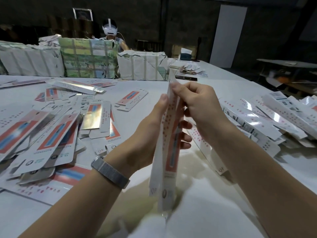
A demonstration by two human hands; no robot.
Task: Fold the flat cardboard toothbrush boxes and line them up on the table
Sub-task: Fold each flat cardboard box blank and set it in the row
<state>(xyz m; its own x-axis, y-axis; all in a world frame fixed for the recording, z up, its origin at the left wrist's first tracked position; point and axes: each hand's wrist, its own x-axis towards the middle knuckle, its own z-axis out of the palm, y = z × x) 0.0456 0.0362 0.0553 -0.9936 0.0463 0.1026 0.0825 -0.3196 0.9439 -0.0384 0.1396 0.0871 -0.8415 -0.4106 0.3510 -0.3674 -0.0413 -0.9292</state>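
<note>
A long white toothbrush box (169, 152) with a red and blue panel stands almost upright in front of me, above the table's near edge. My left hand (151, 127) grips its middle from the left, thumb on the front and fingers behind. My right hand (200, 107) pinches its upper part from the right. Flat unfolded boxes (51, 134) lie scattered in a heap on the left of the white table (154, 93). Folded boxes (267, 121) are piled on the right.
Large paper-wrapped bundles (85, 59) stand along the table's far side, with a smaller one (142, 66) beside them. A person wearing a white headset (110, 30) sits behind them. Paper scraps (190, 68) lie at the far right. A dark shelf (288, 73) stands beyond the table's right edge.
</note>
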